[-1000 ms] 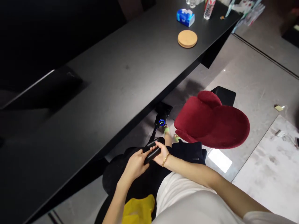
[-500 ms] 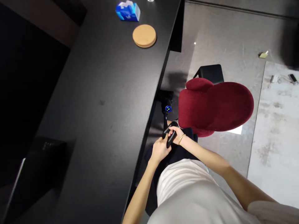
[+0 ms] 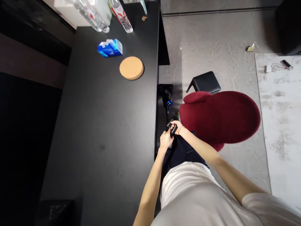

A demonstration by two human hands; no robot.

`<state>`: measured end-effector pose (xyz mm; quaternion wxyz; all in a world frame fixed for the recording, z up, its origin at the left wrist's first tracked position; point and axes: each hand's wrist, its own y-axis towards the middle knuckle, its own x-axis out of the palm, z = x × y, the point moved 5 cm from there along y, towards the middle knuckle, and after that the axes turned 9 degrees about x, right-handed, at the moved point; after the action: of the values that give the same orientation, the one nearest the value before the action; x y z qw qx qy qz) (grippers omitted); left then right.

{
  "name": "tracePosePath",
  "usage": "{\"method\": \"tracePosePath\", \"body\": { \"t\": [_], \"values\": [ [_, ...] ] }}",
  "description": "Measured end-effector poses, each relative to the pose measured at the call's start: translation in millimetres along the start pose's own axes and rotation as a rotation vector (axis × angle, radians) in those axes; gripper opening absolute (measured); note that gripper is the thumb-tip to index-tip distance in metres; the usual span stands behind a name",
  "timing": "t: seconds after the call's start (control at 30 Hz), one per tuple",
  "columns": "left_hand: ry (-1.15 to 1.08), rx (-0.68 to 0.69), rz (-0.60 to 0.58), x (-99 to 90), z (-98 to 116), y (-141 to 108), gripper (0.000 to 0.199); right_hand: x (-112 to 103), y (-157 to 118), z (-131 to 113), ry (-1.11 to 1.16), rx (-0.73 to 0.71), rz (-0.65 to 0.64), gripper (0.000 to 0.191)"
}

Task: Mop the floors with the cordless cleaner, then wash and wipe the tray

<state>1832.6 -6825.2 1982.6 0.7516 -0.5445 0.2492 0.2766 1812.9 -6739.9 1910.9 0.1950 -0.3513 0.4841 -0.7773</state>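
Both hands are closed round the black loop-shaped handle (image 3: 173, 130) of an upright floor cleaner, in front of my waist. My left hand (image 3: 166, 140) grips its near side. My right hand (image 3: 178, 126), a thin bracelet at the wrist, wraps the upper right of the loop. A dark pole runs from the handle down to the cleaner's body (image 3: 165, 99), which carries a round display with a lit blue ring (image 3: 169, 103). The cleaner's head (image 3: 166, 88) lies on the floor beside the table edge, partly in shadow.
A long black table (image 3: 113, 125) runs along my left, with a round tan box (image 3: 131, 67), a blue tissue pack (image 3: 110, 48) and clear bottles (image 3: 122, 18) on it. To the right stand a red chair (image 3: 225, 116) and a black stool (image 3: 207, 82). A pale rug (image 3: 279, 125) lies beyond.
My view has turned and shifted forward along the table, bringing the bottles into sight. Both hands stay on the handle; the cleaner's head shows more fully beside the table.
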Motion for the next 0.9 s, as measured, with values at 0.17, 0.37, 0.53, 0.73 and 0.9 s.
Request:
{"method": "tracePosePath", "body": {
  "t": [0.17,0.37,0.53,0.73,0.9],
  "values": [
    [0.004,-0.024,-0.036,-62.0,-17.5,114.2,0.061,68.9,37.3,-102.4,0.04,-0.012,0.03,0.027],
    [0.005,-0.023,-0.046,-129.5,-16.3,243.8,0.059,127.4,70.9,-225.7,0.103,-0.052,0.085,0.024],
    [-0.013,-0.023,-0.056,-159.7,-15.2,300.0,0.057,153.8,81.9,-282.9,0.065,-0.081,0.126,0.021],
    [-0.15,-0.017,-0.102,-152.3,-1.4,294.6,0.058,144.2,64.6,-288.5,-0.049,-0.099,0.211,0.023],
    [-0.626,0.004,-0.191,-116.3,25.3,261.9,0.068,115.3,20.9,-280.0,-0.572,-0.156,0.365,0.024]
  ]
}}
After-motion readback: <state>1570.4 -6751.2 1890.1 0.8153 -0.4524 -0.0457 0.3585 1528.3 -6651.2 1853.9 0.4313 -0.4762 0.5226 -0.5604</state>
